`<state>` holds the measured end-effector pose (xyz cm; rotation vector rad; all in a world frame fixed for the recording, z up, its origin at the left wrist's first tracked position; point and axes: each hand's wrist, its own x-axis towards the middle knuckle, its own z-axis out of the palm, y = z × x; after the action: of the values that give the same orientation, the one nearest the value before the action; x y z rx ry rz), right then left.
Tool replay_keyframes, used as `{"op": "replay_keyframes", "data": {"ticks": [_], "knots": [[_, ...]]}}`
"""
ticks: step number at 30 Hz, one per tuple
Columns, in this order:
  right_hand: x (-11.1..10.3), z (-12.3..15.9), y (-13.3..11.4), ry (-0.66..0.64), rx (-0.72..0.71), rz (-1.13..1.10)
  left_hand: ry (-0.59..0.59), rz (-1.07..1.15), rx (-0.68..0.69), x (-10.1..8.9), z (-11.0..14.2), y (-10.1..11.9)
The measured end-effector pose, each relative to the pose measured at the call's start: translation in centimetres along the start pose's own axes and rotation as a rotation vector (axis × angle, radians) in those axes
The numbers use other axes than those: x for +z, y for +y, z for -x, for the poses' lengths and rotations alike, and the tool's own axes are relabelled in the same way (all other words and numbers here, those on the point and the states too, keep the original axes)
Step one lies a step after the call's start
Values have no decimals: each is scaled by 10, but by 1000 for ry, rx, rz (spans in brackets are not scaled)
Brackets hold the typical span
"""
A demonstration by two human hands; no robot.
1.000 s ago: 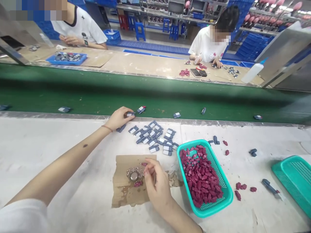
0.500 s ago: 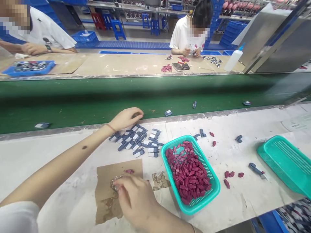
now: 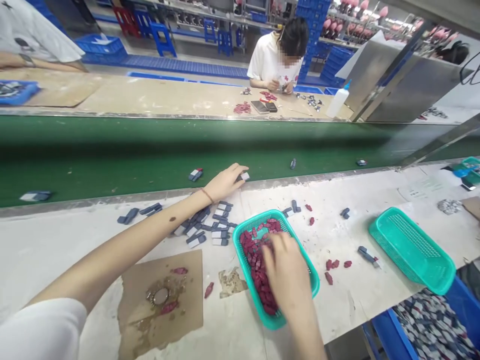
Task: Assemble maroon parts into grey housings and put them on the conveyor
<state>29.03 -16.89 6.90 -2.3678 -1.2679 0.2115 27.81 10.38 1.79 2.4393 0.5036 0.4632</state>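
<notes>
Now I see the right hand (image 3: pixel 287 267) in the green basket (image 3: pixel 316 286) — half a second ago it was over the cardboard (image 3: pixel 189 312), off to its left. Its fingers are bent and dipped among the red pieces (image 3: pixel 258 275), but their tips are hidden, so I can't tell whether they pinch anything.

The left hand (image 3: pixel 225 184) has changed too: with nothing visible in its fingers a moment ago, it now reaches to the near edge of the belt (image 3: pixel 112 155), thumb and fingers pinching a grey piece (image 3: pixel 245 176), though I can't judge how firmly. A pile of grey parts (image 3: pixel 219 234) lies just below that wrist, on the near side of the belt.

With the right hand gone from the cardboard, I get a plain look at the round metal dish (image 3: pixel 160 296) there, well left of that hand, with red bits near it. A loose red piece (image 3: pixel 209 290) lies between dish and basket. For the work, I take this as a gathering moment — both hands among the parts, neither at the dish.
</notes>
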Motion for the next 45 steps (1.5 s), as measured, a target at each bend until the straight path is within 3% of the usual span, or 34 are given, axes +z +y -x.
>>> {"op": "replay_keyframes", "data": {"ticks": [2,5,8,13,19,23,27,30,35,45], "knots": [[2,-5,25,-37,58,154,53,81,-42,-12,24,0],[11,-8,44,-86,80,208,93,295,-170,-26,74,8],[12,-8,46,-53,65,95,106,692,-463,-42,132,21],[-1,-10,21,-60,53,-478,161,874,-742,-70,207,28],[19,-18,-40,-257,191,-1080,220,965,-804,-74,258,24],[45,-16,-80,-407,207,-1231,275,1079,-805,-64,278,26],[68,-11,-104,-494,161,-1158,322,1150,-743,-57,286,25],[87,-9,-106,-495,115,-1032,383,1175,-686,-57,287,20],[110,-4,-97,-393,81,-886,477,1160,-651,-57,287,10],[115,8,-113,-417,-531,-451,497,1188,-683,-51,290,4]]}}
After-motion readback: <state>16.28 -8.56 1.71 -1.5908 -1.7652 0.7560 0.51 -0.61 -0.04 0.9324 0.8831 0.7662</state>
